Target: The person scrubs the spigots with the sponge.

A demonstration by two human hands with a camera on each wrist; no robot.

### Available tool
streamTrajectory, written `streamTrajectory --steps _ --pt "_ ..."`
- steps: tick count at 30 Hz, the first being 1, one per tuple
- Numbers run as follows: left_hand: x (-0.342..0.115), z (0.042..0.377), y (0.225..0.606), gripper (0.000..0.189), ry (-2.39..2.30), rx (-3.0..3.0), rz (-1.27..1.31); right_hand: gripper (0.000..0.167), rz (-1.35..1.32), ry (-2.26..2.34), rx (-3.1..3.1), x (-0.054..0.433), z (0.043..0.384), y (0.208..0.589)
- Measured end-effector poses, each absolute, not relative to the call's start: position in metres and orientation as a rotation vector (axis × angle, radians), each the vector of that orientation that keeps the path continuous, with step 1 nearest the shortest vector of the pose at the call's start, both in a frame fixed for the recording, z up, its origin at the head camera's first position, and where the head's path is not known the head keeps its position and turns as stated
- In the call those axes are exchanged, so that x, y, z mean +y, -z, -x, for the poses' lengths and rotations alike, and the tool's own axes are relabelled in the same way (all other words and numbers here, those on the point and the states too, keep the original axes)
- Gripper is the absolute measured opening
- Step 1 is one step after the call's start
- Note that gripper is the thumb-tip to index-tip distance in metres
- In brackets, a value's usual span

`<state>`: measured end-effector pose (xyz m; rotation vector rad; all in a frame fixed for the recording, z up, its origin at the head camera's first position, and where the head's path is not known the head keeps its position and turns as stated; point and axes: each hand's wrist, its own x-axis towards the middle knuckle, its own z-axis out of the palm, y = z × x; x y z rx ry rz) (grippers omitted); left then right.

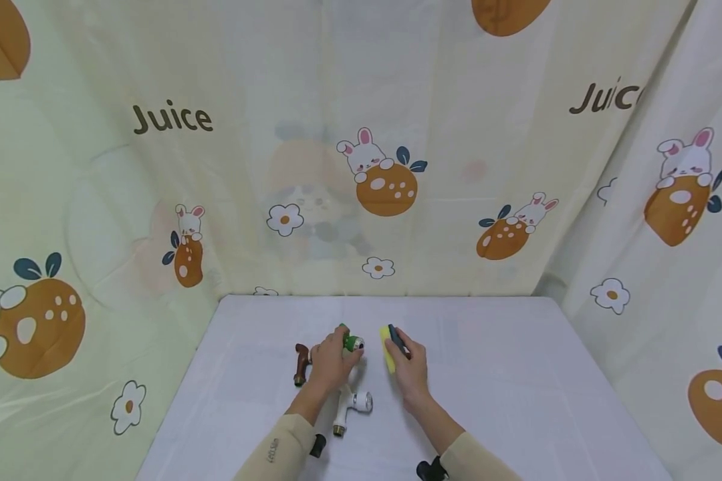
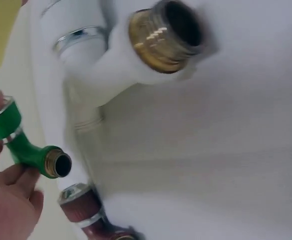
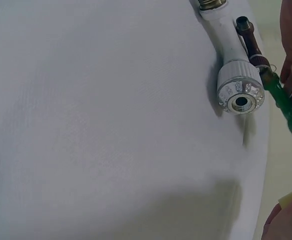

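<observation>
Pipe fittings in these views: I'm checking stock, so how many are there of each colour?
Green fitting, in the left hand: 1
White fitting: 1
Brown fitting: 1
Total: 3

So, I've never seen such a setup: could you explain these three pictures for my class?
There's no robot here, just a person working bare-handed. The widest picture comes from a camera on the head, looking forward and down; the other two come from cameras on the left and right wrists. On the white table lie a brown fitting and a white fitting. The left hand holds a green fitting; the right hand grips a yellow pad, perhaps a sponge, with something dark against it.
</observation>
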<state>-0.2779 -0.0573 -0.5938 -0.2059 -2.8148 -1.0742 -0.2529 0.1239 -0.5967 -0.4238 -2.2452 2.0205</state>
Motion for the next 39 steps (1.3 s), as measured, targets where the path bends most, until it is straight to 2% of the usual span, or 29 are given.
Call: streamTrajectory --steps 9,14,19,27,39 --pt "-0.068 0.277 0.569 0.069 1.987 -2.534 0.252 0.056 0.183 -1.988 -2.251 0.116 0.250 0.583" --pt "-0.073 0.276 0.561 0.059 2.289 -2.392 0.221 0.053 -0.037 -1.991 -2.204 0.111 0.246 0.573" --pt "-0.074 0.276 0.557 0.048 2.388 -2.327 0.228 0.052 -0.158 -1.969 -2.173 0.102 0.242 0.565" --pt "-0.073 0.274 0.551 0.057 2.437 -2.294 0.273 0.054 -0.197 -1.917 -2.177 0.101 0.242 0.564" --pt "-0.075 0.274 0.548 0.051 2.553 -2.230 0.329 0.057 -0.233 -1.767 -2.218 0.094 0.241 0.562"
